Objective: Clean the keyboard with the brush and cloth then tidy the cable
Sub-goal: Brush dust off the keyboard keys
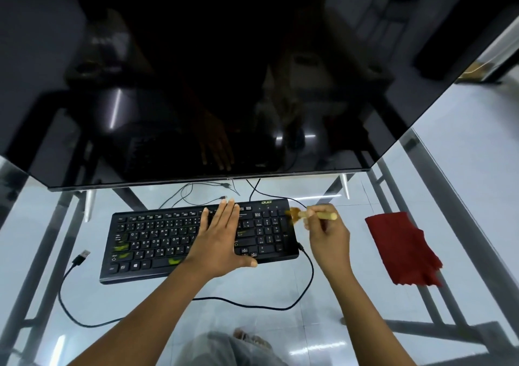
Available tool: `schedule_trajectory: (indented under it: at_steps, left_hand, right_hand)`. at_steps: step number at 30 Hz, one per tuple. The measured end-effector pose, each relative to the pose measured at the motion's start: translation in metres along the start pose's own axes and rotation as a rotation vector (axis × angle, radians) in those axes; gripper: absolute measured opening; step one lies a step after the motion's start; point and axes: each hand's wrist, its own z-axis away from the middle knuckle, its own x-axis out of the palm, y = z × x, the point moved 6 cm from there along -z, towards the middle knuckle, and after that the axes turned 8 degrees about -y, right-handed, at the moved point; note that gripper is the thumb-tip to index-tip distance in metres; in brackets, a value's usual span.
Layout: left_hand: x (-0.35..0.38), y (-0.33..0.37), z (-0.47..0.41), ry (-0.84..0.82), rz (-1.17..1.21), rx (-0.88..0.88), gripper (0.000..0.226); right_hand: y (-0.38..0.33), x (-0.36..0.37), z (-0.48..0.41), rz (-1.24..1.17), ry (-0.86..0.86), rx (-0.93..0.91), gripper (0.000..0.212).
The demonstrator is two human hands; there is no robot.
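Note:
A black keyboard (157,242) lies on the glass table (280,290) below the monitor. My left hand (222,236) rests flat on its middle keys, fingers straight. My right hand (327,232) grips a small brush (306,214) by its pale handle. The brush's brown bristles touch the keyboard's upper right corner by the number pad. The keyboard's black cable (306,290) runs from the right edge, loops along the front of the table, and ends in a USB plug (83,254) at the left. A red cloth (401,246) lies folded to the right.
A large dark monitor (224,84) leans over the back of the table. Thin black wires (196,193) trail behind the keyboard. Metal table legs and a tiled floor show through the glass. My knee and foot (247,337) are under the table.

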Motion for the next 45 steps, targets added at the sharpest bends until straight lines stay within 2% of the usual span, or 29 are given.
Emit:
schedule_trajectory:
  at_steps: [2,3,4,6,7,8,9,11,12,15,16,17,19,23,26,29,33,37,40,43,45]
  left_hand:
    - [0.000,-0.001,0.001,0.004,-0.008,-0.001,0.131]
    - [0.000,-0.002,0.001,0.011,-0.007,0.000,0.131]
    - [0.000,-0.002,0.000,0.016,-0.001,0.004,0.132]
    - [-0.001,-0.001,0.001,0.023,0.013,0.016,0.133]
    - [-0.001,-0.001,0.002,0.027,0.015,0.020,0.133]
    - [-0.001,-0.002,0.004,0.032,0.012,0.017,0.133]
    - [-0.001,-0.003,0.006,0.036,0.011,0.010,0.133]
    - [0.001,-0.008,0.010,0.043,0.011,-0.008,0.133]
    - [0.002,-0.011,0.012,0.048,0.009,-0.016,0.133]
    - [0.002,-0.018,0.017,0.061,0.020,-0.047,0.134]
    - [0.002,-0.020,0.019,0.067,0.020,-0.057,0.134]
    - [0.002,-0.022,0.020,0.070,0.012,-0.062,0.135]
    - [0.002,-0.024,0.022,0.070,0.002,-0.062,0.134]
    - [0.001,-0.023,0.021,0.078,0.036,-0.064,0.133]
    - [0.000,-0.018,0.020,0.088,0.029,-0.064,0.130]
    - [0.002,-0.010,0.017,0.090,-0.016,-0.050,0.123]
    - [-0.007,0.035,-0.002,0.117,0.012,0.084,0.103]
    - [-0.015,0.100,-0.028,0.090,0.017,0.237,0.087]
    - [-0.012,0.141,-0.047,0.027,0.018,0.306,0.078]
    - [-0.008,0.167,-0.063,-0.011,-0.030,0.340,0.076]
    - [-0.004,0.177,-0.071,-0.030,-0.071,0.357,0.074]
  right_hand:
    - [0.001,0.025,0.002,-0.223,-0.237,0.112,0.010]
    - [0.000,0.037,0.005,-0.234,-0.341,0.133,0.011]
    - [-0.001,0.042,0.005,-0.163,-0.356,0.106,0.011]
    - [-0.007,0.037,-0.003,0.006,-0.183,0.018,0.016]
    - [-0.012,0.032,-0.005,0.013,-0.088,-0.001,0.018]
    - [-0.014,0.033,-0.008,-0.024,-0.067,-0.023,0.015]
    - [-0.016,0.040,-0.010,-0.093,-0.133,-0.014,0.010]
    - [-0.020,0.064,-0.008,-0.136,-0.371,0.036,0.010]
    - [-0.020,0.068,-0.008,-0.104,-0.387,0.026,0.010]
    - [-0.020,0.050,-0.017,-0.052,-0.108,-0.041,0.017]
    - [-0.017,0.049,-0.019,-0.109,-0.113,-0.014,0.017]
    - [-0.015,0.054,-0.019,-0.171,-0.190,0.018,0.013]
    - [-0.012,0.063,-0.014,-0.138,-0.328,0.063,0.011]
    - [0.008,0.032,-0.006,-0.187,-0.058,0.100,0.010]
    - [0.025,0.021,0.010,-0.107,-0.102,0.098,0.014]
    - [0.031,-0.010,0.020,0.056,-0.023,0.028,0.016]
    - [0.041,-0.066,0.021,0.040,0.137,0.114,0.006]
    - [0.059,-0.106,0.020,-0.022,0.317,0.197,0.013]
    - [0.084,-0.108,0.019,-0.001,0.340,0.249,0.020]
    - [0.105,-0.101,0.020,0.172,0.308,0.238,0.014]
    - [0.118,-0.097,0.019,0.280,0.258,0.258,0.022]
